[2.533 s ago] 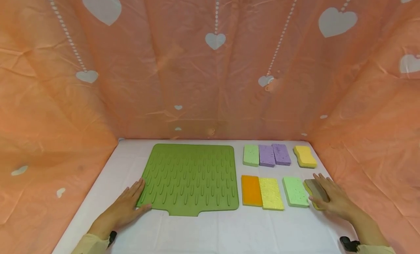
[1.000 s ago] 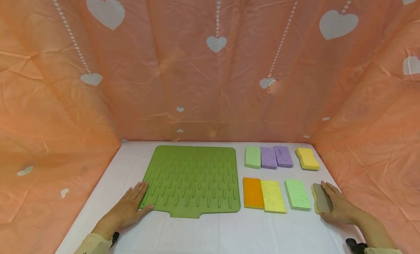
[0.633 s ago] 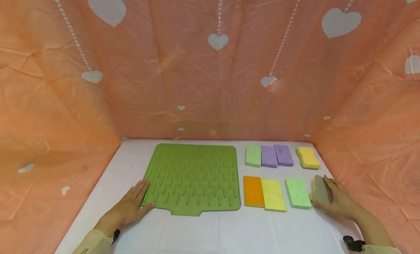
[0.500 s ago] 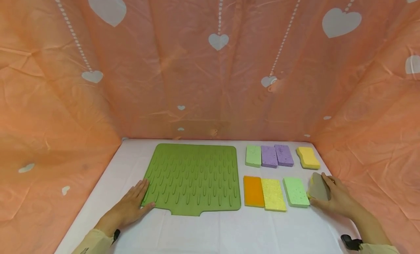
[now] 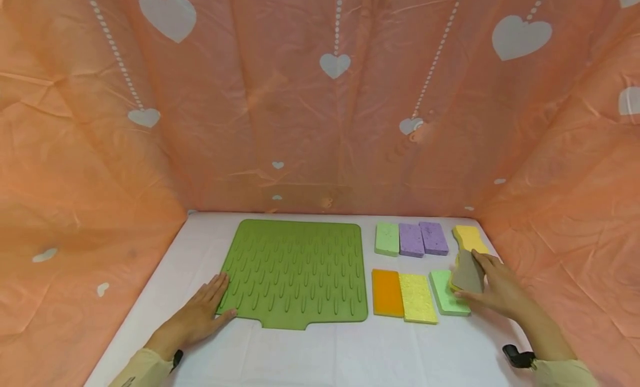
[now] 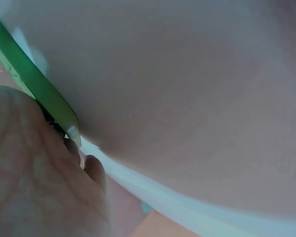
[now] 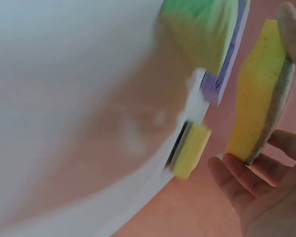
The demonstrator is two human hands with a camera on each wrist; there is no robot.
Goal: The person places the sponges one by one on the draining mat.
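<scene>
While the white bench spreads out under everything, the green mat lies flat across its left and middle, its top covered in raised ribs; it looks rubbery, so I expect it to bend rather than break, with its rim the natural place to take hold. My left hand rests at the mat's left edge, fingers straight and close together, thumb spread over the near corner, gripping nothing. My right hand has the grey-and-yellow sponge clamped end to end between thumb and fingers, held off the bench with its grey side up; seen from above, it overlaps the pale green sponge and the near edge of the yellow sponge beyond. I judge it light, soft and hard to harm. The ends serve well, and the long sides should too; a gentle pinch ought to be enough, since squeezing the ends hard could bow it. The yellow foam should give under my fingers, while the thinner grey layer is probably stiffer and rougher, so I doubt it will slip.
</scene>
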